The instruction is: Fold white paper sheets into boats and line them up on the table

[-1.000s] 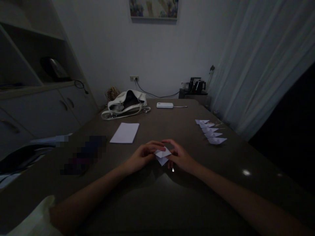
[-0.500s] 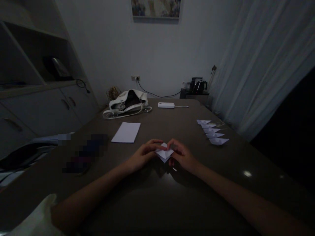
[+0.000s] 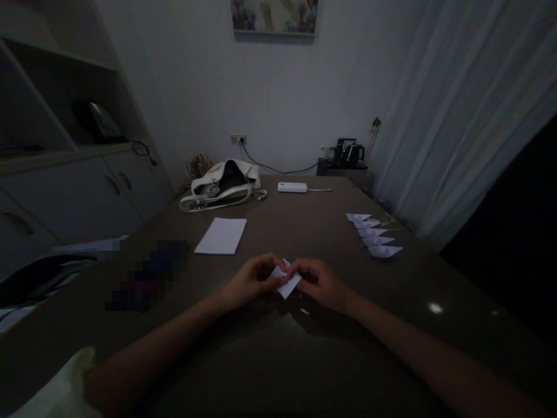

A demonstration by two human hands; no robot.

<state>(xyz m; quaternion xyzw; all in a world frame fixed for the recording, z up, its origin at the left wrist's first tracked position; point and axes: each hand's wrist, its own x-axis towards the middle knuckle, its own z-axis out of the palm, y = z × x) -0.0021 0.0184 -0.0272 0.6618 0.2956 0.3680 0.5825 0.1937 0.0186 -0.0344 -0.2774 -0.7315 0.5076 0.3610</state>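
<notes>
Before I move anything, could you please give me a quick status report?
Left hand and right hand both gripping small folded paper. Paper boats lined up off to the right. Nothing between hands and paper.

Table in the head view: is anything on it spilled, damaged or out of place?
Nothing looks spilled or damaged. Only the white bag looks untidy, slumped and gaping open towards the far end of the table.

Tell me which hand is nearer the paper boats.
Right. The right hand is left of the paper boats, gripping the folded paper; the left hand is farther left, at that paper's other side.
</notes>
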